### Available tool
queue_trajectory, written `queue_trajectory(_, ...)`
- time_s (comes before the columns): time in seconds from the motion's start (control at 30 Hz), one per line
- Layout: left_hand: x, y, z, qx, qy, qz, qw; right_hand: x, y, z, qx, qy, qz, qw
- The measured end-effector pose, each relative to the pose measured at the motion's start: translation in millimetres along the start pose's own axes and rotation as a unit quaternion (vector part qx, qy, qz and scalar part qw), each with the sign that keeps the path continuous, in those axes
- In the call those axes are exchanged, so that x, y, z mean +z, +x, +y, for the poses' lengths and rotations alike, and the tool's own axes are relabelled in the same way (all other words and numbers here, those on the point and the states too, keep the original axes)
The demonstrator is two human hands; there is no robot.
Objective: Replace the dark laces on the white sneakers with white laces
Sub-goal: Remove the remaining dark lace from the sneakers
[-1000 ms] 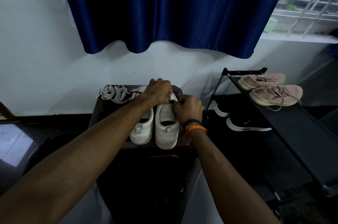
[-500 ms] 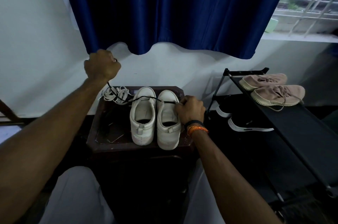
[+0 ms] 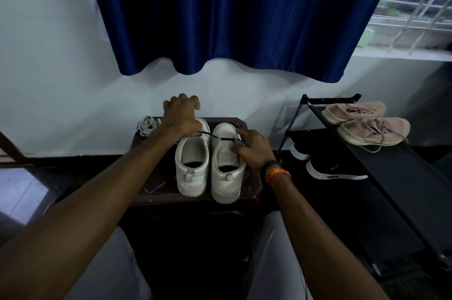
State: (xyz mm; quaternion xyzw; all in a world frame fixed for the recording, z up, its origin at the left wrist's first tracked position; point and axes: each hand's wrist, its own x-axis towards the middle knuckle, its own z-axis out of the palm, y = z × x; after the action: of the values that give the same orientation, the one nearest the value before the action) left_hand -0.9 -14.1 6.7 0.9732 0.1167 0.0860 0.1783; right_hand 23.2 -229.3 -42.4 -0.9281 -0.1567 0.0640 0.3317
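Two white sneakers stand heels toward me on a dark wooden stand (image 3: 156, 195): the left sneaker (image 3: 193, 162) and the right sneaker (image 3: 226, 177). A dark lace (image 3: 220, 138) runs from under my left wrist across both shoes to the right sneaker's eyelets. My right hand (image 3: 255, 150) rests on the right sneaker's outer side and pinches the lace there. My left hand (image 3: 182, 113) hovers over the left sneaker's toe, fingers spread and bent down, with nothing seen in its grip. A bundle of white laces (image 3: 146, 125) lies at the stand's far left corner.
A black shoe rack (image 3: 403, 177) stands to the right with a pink pair (image 3: 371, 128) on top and dark shoes (image 3: 335, 170) below. A blue curtain (image 3: 232, 18) hangs over the white wall behind. My knees sit below the stand.
My left hand, raised up-left pulling the dark lace half a second ago, has come back down over the left sneaker's toe. The lace now lies slack across both shoes. My right hand stayed put.
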Motion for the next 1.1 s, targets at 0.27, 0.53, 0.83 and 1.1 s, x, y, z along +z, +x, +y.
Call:
queue_trajectory(0.27, 25.5, -42.4, 32.7, 0.104, 0.049, 0.026, 0.993, -9.4, 7.1, -5.9, -0.028, -0.056, 0.028, 0.998)
queue_trajectory(0.53, 55.5, -100.2, 43.2, 0.276, 0.065, 0.176, 0.943, -2.2, 16.7, -21.8, -0.083, -0.158, -0.009, 0.984)
queue_trajectory(0.83, 83.2, -122.4, 38.2, 0.306, 0.06, 0.095, 0.945, -7.6, 36.9, -29.2, -0.084, -0.177, -0.072, 0.978)
queue_trajectory(1.1, 87.2, -124.3, 43.0, 0.256, 0.066, 0.061, 0.962, -8.9, 32.1, -37.2, -0.1, -0.182, -0.078, 0.975)
